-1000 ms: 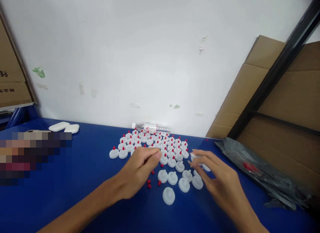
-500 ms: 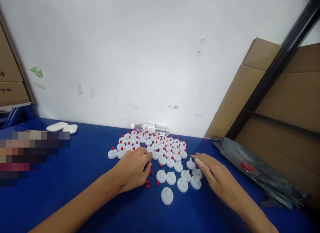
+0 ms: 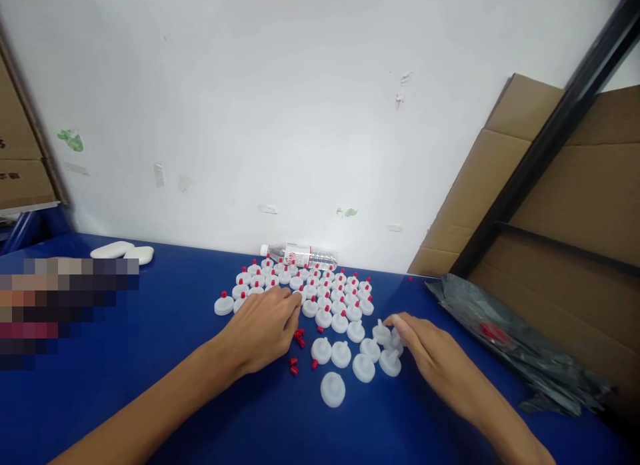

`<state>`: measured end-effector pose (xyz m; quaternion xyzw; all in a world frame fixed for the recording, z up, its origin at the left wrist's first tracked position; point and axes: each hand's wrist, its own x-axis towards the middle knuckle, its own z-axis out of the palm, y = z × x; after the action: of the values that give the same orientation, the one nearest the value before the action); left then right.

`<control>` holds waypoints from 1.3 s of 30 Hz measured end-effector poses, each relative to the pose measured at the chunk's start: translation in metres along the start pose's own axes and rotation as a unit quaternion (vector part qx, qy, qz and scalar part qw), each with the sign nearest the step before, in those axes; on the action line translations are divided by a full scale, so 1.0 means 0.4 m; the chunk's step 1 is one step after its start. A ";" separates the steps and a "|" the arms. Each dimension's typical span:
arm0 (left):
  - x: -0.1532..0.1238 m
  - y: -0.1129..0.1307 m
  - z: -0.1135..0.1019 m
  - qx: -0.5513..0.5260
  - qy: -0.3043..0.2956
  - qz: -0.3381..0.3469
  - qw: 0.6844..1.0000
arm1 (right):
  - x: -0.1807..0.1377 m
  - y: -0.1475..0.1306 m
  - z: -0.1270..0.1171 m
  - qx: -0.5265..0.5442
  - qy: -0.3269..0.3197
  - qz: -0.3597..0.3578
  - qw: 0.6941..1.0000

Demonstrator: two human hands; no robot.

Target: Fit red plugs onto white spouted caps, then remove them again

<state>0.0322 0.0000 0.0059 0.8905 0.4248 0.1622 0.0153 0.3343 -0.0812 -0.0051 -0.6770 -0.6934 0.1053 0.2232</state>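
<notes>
Over the near left part of a group of white nozzle caps, my left hand (image 3: 267, 332) has its thumb and fingers pressed together; what lies between the fingertips is hidden. Several loose small red tips (image 3: 299, 338) lie beside its thumb on the blue table. My right hand (image 3: 420, 338) is closed at the right end of the group, thumb and fingers around a white nozzle cap (image 3: 397, 343) that they partly cover. Next to its fingertips stands another bare white nozzle cap (image 3: 381, 333). Several more without red tips, such as a nearer white cap (image 3: 333, 390), lie between the hands.
Many white caps with red tips (image 3: 323, 316) stand in rows towards the wall. Behind them lies a clear plastic bottle (image 3: 320, 258). Grey plastic bags (image 3: 500, 338) and cardboard (image 3: 470, 185) are at the right. Two white oval objects (image 3: 113, 250) lie at the back left.
My right thumb and fingers have come together at a white nozzle cap; before, they were stretched out. My left hand has shifted slightly away from the loose red tips, and its fingers have drawn together.
</notes>
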 end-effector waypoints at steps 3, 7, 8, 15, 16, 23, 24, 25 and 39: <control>0.002 0.000 -0.008 0.000 0.007 -0.011 1.000 | -0.001 -0.002 0.000 -0.004 0.009 -0.003 1.000; 0.004 -0.001 -0.008 0.019 0.033 -0.013 0.999 | -0.002 -0.003 0.000 -0.001 0.008 -0.011 1.000; 0.004 -0.002 -0.007 0.028 0.042 -0.014 0.999 | -0.001 -0.003 0.001 -0.003 0.003 -0.014 1.000; 0.014 -0.022 0.000 0.097 0.055 -0.037 0.993 | 0.000 -0.014 -0.004 -0.013 0.035 -0.048 0.998; 0.015 -0.026 0.001 0.106 0.056 -0.043 0.992 | 0.000 -0.020 -0.006 -0.015 0.042 -0.046 0.998; 0.014 -0.034 0.012 0.144 0.057 -0.078 0.985 | 0.000 -0.030 -0.009 -0.008 0.016 -0.056 0.998; 0.014 -0.033 0.013 0.147 0.056 -0.080 0.984 | 0.000 -0.026 -0.007 -0.006 0.014 -0.054 0.998; 0.014 -0.033 0.014 0.150 0.053 -0.083 0.984 | 0.001 -0.022 -0.005 -0.005 0.012 -0.049 0.999; 0.012 -0.040 0.022 0.130 0.016 -0.042 0.991 | -0.002 -0.010 0.007 0.002 -0.024 -0.013 1.000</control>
<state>0.0256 0.0151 -0.0037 0.8638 0.4792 0.1187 -0.1005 0.3296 -0.0819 -0.0058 -0.6645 -0.7072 0.1198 0.2097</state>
